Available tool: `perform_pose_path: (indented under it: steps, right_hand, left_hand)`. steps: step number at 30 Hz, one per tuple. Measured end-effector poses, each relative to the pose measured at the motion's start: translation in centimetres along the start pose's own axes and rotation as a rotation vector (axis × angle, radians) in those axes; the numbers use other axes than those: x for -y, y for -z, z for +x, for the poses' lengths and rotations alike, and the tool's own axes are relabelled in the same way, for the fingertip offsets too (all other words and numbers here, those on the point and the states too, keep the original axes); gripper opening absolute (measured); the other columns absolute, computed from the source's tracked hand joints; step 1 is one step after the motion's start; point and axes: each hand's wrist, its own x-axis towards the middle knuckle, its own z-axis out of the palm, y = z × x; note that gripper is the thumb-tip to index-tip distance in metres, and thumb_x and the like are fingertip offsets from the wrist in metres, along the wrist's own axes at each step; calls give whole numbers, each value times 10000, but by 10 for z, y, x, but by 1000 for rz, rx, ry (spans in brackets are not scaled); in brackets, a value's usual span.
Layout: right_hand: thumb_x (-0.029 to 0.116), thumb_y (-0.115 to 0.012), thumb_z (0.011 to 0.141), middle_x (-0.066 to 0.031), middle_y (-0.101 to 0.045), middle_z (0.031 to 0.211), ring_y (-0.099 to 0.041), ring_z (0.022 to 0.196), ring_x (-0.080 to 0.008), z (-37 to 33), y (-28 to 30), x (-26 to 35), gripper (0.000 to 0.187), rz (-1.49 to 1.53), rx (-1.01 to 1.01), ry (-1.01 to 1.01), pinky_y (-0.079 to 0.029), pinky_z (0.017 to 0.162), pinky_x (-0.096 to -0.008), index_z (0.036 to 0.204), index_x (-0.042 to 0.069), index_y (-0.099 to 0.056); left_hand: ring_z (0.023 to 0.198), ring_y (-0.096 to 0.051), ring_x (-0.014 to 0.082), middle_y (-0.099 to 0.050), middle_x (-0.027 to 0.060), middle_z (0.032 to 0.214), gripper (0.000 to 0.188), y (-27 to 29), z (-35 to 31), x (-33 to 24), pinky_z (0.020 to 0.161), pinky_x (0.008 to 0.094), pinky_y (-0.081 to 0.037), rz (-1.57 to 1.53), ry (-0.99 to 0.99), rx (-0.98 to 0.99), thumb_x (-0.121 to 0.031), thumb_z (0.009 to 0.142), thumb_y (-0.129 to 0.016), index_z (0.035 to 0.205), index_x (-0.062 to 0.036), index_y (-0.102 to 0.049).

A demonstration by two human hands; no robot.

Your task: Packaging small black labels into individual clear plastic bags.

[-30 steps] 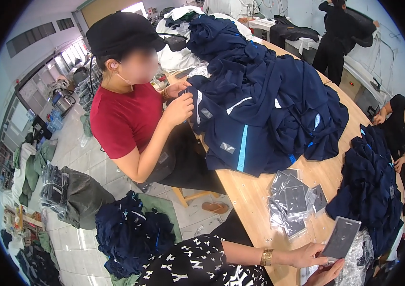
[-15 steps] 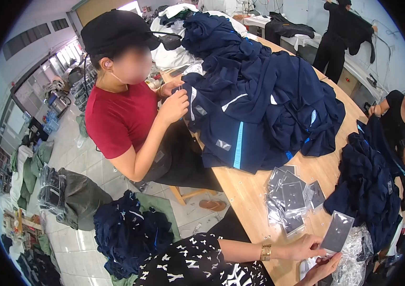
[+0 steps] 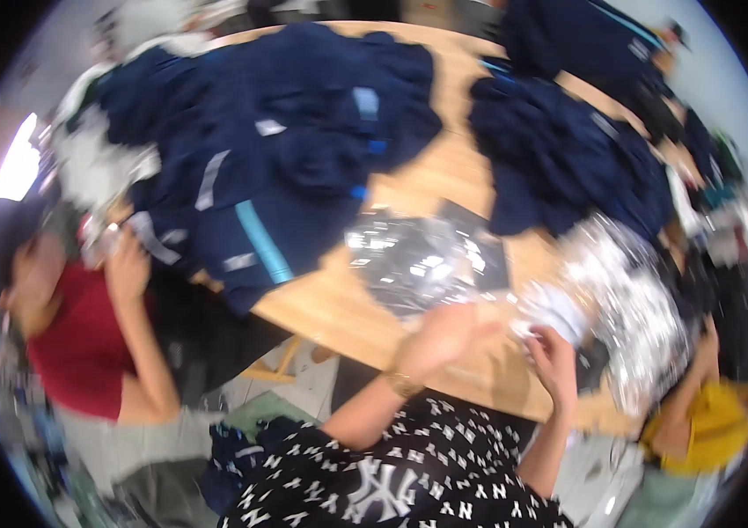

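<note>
My left hand (image 3: pixel 449 339), with a gold bracelet (image 3: pixel 404 380) at its wrist, is blurred over the table's near edge. Its fingers stretch out toward the right, and no object shows in it. Just beyond it lies a pile of clear plastic packets with dark inserts (image 3: pixel 414 264). My right hand (image 3: pixel 555 356) is beside a whitish stack (image 3: pixel 559 310) that is too smeared to name. Its fingers bend toward that stack; whether they grip anything cannot be made out.
Large heaps of navy garments (image 3: pixel 304 114) and more navy garments (image 3: pixel 568 158) cover much of the wooden table (image 3: pixel 431 180). Crumpled clear plastic (image 3: pixel 634 308) lies to the right. A person in red (image 3: pixel 84 343) works at the left; someone with yellow cloth (image 3: pixel 700 427) is at the right.
The view has swung to the right and is blurred. Half a second ago both hands held a clear packet with a dark insert; now the hands are apart and that packet is not seen between them.
</note>
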Motion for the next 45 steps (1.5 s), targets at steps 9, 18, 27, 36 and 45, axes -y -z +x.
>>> perform_pose_path:
  steps: [9,18,27,36,45]
  right_hand:
    - [150,-538,797,-210,-602,755,-581,742,-372,-39,75,-45,178,-359,-225,-302,-459,662,-414,795,-10,-616]
    - [228,-685,698,-218,-532,1033,-492,1001,-381,-34,68,-56,414,-525,-420,-254,-418,807,-415,1055,61,-558]
    - [199,-655,722,-160,-497,1157,-391,1181,-334,3,-9,-56,409,-733,-232,347,-344,945,-425,1097,89,-532]
    - [131,-567,824,-135,-587,916,-562,925,-247,20,-16,-22,174,242,-396,219,-427,776,-302,897,-17,-622]
    - [118,-545,844,-57,-568,819,-517,734,-102,-3,-13,25,183,889,-62,8,-398,674,-226,891,-37,-631]
  left_hand:
    - [658,-600,335,-597,187,637,480,-23,8,-11,605,379,-465,55,32,167,-452,766,-598,755,27,-603]
    - [549,-609,222,-596,113,581,417,-25,7,-19,525,304,-442,111,-10,155,-410,769,-624,792,6,-608]
    - [582,-606,250,-604,125,616,457,-36,8,-21,558,323,-455,122,-57,158,-439,756,-626,823,12,-599]
    - [620,-611,259,-612,133,652,332,-27,6,-21,565,326,-469,-95,-74,46,-328,792,-618,834,0,-591]
    - [532,-494,67,-565,66,601,233,-43,9,-45,468,231,-377,-642,-157,-134,-190,870,-547,764,17,-554]
